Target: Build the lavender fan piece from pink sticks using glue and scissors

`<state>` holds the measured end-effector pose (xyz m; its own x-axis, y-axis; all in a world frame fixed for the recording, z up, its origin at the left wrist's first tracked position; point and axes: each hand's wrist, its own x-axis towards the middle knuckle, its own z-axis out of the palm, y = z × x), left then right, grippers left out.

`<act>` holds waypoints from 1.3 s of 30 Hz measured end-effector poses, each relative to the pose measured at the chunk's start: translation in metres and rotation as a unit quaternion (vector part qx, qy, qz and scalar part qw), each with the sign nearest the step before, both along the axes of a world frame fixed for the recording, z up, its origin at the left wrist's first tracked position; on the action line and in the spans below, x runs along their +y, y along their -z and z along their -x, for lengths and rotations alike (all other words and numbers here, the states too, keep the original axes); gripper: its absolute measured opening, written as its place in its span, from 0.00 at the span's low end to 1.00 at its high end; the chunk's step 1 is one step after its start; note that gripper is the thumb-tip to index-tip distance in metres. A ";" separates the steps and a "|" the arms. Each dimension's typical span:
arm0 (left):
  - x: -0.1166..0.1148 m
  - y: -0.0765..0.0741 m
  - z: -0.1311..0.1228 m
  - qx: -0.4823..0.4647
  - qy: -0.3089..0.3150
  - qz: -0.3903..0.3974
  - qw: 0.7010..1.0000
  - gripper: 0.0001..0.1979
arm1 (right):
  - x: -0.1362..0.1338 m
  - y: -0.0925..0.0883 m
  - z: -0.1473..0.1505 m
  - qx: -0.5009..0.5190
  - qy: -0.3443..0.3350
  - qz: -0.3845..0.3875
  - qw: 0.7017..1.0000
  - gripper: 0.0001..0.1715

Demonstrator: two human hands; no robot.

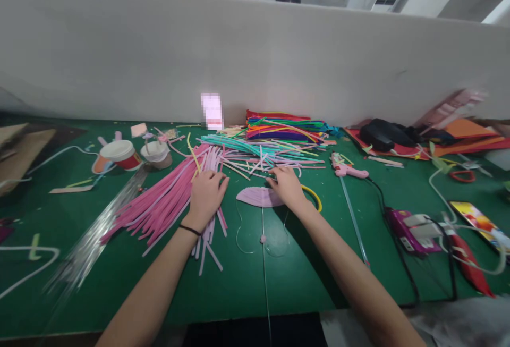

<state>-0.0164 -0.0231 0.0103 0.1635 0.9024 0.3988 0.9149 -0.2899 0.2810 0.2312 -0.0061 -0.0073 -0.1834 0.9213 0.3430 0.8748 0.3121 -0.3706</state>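
Note:
My left hand (206,194), a dark band at its wrist, lies over a pile of pink pipe cleaners (163,203) and lilac pipe cleaners (211,238). Its fingers are spread, with no grip visible. Just right of centre, my right hand (287,186) reaches across the right end of a lilac leaf-shaped piece (258,196), thumb and fingertips apart; its palm is hidden. Below this piece runs a thin straight stem (264,272) with a small lilac knob (263,239) and fine looped wire. A yellow curved strip (314,197) shows beside my right wrist.
Behind my hands lie turquoise pipe cleaners (239,146) and multicoloured bundles (285,126). Clear wires (99,230), a paper cup (121,154) and a smaller cup (157,154) stand left. Rightward are a pink glue gun (350,171), a purple power strip (410,235) and cables.

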 end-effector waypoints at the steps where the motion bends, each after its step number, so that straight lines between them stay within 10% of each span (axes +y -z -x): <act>1: 0.000 0.000 0.000 -0.004 0.005 -0.004 1.000 0.15 | 0.004 -0.001 0.002 -0.027 0.002 0.015 1.000 0.07; 8: 0.002 0.005 0.001 -0.018 -0.003 -0.045 0.999 0.18 | 0.008 -0.003 0.011 -0.026 -0.023 0.057 0.998 0.05; 18: -0.007 0.015 -0.016 -0.001 0.127 0.021 0.992 0.22 | -0.016 -0.059 -0.008 0.428 -0.088 -0.005 0.899 0.13; 28: -0.009 0.016 -0.024 -0.088 0.217 0.129 0.964 0.26 | -0.025 -0.004 -0.019 0.303 -0.039 -0.052 0.951 0.15; 33: -0.008 0.004 -0.018 -0.244 0.211 0.234 0.917 0.25 | -0.029 -0.004 -0.014 0.357 -0.048 -0.071 0.930 0.28; 39: -0.004 -0.002 -0.014 -0.371 0.222 0.293 0.853 0.26 | -0.035 -0.011 -0.023 0.345 -0.003 -0.115 0.932 0.17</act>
<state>-0.0023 -0.0274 0.0120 0.4390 0.8974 0.0430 0.2582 -0.1719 0.9507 0.2540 -0.0407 0.0033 0.1482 0.8080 0.5702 0.4518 0.4576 -0.7658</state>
